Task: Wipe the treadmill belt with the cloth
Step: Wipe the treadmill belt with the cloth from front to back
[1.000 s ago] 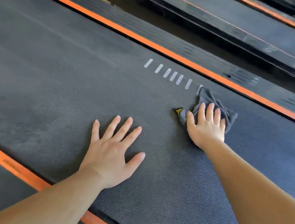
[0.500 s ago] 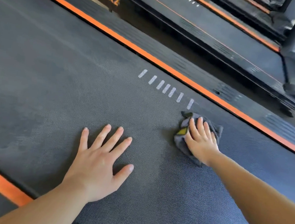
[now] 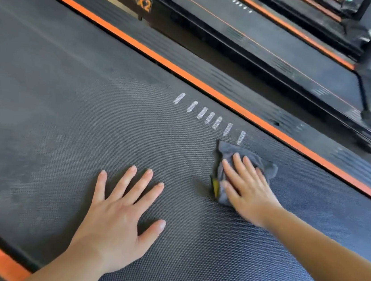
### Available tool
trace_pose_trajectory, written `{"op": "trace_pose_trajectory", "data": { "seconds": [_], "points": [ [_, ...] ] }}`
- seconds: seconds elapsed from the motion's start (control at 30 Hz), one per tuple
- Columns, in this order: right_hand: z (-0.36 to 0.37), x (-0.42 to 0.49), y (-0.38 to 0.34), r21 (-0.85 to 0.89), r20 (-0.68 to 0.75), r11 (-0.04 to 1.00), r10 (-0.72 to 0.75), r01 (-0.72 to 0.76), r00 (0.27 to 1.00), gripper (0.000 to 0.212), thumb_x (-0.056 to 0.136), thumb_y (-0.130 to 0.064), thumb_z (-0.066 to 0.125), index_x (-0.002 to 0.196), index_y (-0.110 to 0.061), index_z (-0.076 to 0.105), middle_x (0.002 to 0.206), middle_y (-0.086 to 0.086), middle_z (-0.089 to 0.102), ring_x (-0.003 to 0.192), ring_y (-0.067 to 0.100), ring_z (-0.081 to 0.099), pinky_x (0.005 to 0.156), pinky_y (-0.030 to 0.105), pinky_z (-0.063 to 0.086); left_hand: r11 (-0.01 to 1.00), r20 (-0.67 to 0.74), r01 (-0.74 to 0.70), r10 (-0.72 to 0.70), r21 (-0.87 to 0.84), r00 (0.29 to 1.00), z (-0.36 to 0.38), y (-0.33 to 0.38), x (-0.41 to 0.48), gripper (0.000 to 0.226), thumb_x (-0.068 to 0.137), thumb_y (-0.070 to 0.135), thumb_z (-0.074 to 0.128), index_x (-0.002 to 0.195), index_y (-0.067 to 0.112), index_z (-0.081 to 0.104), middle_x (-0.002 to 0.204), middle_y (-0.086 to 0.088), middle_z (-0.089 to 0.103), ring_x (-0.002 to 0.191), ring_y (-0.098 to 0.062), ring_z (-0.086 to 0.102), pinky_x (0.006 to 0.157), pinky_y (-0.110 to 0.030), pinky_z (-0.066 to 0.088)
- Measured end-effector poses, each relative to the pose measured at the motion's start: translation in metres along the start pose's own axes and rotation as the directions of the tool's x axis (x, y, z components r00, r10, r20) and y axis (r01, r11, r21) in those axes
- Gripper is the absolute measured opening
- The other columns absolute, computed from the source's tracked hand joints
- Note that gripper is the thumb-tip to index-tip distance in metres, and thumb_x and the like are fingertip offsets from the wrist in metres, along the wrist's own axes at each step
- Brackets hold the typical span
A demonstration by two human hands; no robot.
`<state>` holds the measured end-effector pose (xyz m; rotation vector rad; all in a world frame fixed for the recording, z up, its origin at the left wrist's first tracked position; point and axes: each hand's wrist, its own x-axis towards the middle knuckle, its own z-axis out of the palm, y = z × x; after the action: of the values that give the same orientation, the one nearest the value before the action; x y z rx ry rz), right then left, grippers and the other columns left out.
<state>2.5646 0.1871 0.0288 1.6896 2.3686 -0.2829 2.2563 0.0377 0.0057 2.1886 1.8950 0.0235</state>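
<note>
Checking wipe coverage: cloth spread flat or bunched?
Bunched: the cloth lies crumpled in folds under the right hand, whose flat fingers press it to the belt.

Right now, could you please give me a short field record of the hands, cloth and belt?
Left hand: flat on the belt, fingers spread, holding nothing
Right hand: pressing the cloth flat, fingers straight
Cloth: grey, bunched, on the belt just beside the white marks
Belt: dark, textured; paler patches at left
Beyond: second treadmill, labelled TT-X2

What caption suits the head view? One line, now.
Right hand presses a grey cloth on the treadmill belt beside white dashes, left hand resting flat.
</note>
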Motion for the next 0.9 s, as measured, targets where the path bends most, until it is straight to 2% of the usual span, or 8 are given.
{"op": "trace_pose_trajectory", "data": {
  "seconds": [0.13,0.23,0.37,0.5,0.6,0.7,0.8,0.9],
  "points": [
    [-0.018,0.071,0.021,0.132,-0.031,0.909,0.403,-0.396,0.915,0.069,0.100,-0.069,0.019,0.163,-0.043,0.011,0.174,-0.007,-0.005,0.159,0.021,-0.006,0.128,0.050,-0.001,1.000,0.023,0.006,-0.005,-0.022,1.000,-0.004,0.001,0.002,0.076,0.096,0.080,0.015,0.162,0.042,0.020,0.172,0.010,0.006,0.159,-0.021,-0.005,0.121,-0.070,0.004],
    [-0.014,0.087,0.011,0.165,-0.037,0.856,0.502,-0.490,0.864,0.069,0.100,-0.068,0.017,0.163,-0.041,0.010,0.174,-0.003,-0.005,0.159,0.025,-0.006,0.127,0.051,-0.003,1.000,-0.020,0.011,-0.011,-0.008,1.000,-0.004,0.002,0.001,0.076,0.094,0.081,0.005,0.162,0.046,0.000,0.171,0.013,-0.014,0.156,-0.018,-0.023,0.121,-0.067,-0.008],
    [-0.008,0.055,0.001,0.098,-0.045,0.938,0.338,-0.332,0.940,0.073,0.096,-0.054,-0.003,0.165,-0.033,0.008,0.174,-0.001,0.000,0.159,0.029,-0.001,0.127,0.053,0.004,0.999,-0.010,0.015,-0.015,-0.030,1.000,-0.003,0.000,-0.001,0.076,0.096,0.080,0.014,0.162,0.043,0.018,0.172,0.011,0.004,0.159,-0.020,-0.008,0.122,-0.069,0.002],
    [0.006,-0.005,-0.016,0.063,-0.002,0.997,-0.034,0.034,0.999,0.078,0.091,-0.056,-0.010,0.164,-0.031,0.002,0.170,-0.014,-0.013,0.158,0.015,-0.016,0.129,0.039,-0.004,1.000,0.028,-0.001,0.002,-0.011,1.000,-0.002,0.000,-0.002,0.075,0.097,0.078,0.019,0.160,0.040,0.028,0.171,0.010,0.014,0.160,-0.021,0.003,0.121,-0.070,0.008],
    [-0.005,0.003,0.005,-0.031,0.041,0.994,-0.101,0.102,0.994,0.064,0.100,-0.054,-0.006,0.162,-0.038,-0.007,0.165,-0.021,-0.021,0.154,0.006,-0.023,0.127,0.029,-0.010,1.000,0.001,0.006,-0.006,-0.016,1.000,0.000,-0.001,0.000,0.074,0.097,0.078,0.021,0.160,0.040,0.031,0.171,0.009,0.018,0.159,-0.022,0.007,0.121,-0.070,0.010],
    [-0.020,0.054,0.022,0.039,0.008,0.987,0.154,-0.155,0.988,0.056,0.110,-0.043,0.010,0.165,-0.033,0.005,0.173,-0.009,-0.009,0.159,0.013,-0.010,0.128,0.037,-0.003,1.000,-0.008,-0.001,0.001,-0.010,1.000,0.002,0.000,-0.001,0.075,0.097,0.079,0.017,0.161,0.041,0.026,0.171,0.010,0.012,0.160,-0.021,0.001,0.121,-0.070,0.007],
    [-0.022,0.091,0.014,0.155,-0.034,0.886,0.447,-0.438,0.894,0.060,0.108,-0.050,0.014,0.165,-0.032,0.008,0.174,-0.003,-0.004,0.159,0.020,-0.006,0.128,0.047,-0.001,1.000,-0.040,0.002,-0.003,-0.026,0.999,0.002,-0.001,0.000,0.075,0.097,0.079,0.018,0.161,0.041,0.027,0.171,0.010,0.013,0.160,-0.021,0.002,0.121,-0.070,0.008],
    [-0.021,0.092,0.002,0.192,-0.006,0.874,0.456,-0.446,0.890,0.074,0.098,-0.071,0.011,0.164,-0.038,0.008,0.174,-0.002,-0.004,0.159,0.023,-0.007,0.128,0.049,-0.002,1.000,-0.028,-0.008,0.007,-0.016,1.000,0.005,-0.002,0.000,0.075,0.097,0.079,0.015,0.161,0.042,0.022,0.172,0.011,0.008,0.160,-0.021,-0.003,0.121,-0.070,0.005]
  ]
}}
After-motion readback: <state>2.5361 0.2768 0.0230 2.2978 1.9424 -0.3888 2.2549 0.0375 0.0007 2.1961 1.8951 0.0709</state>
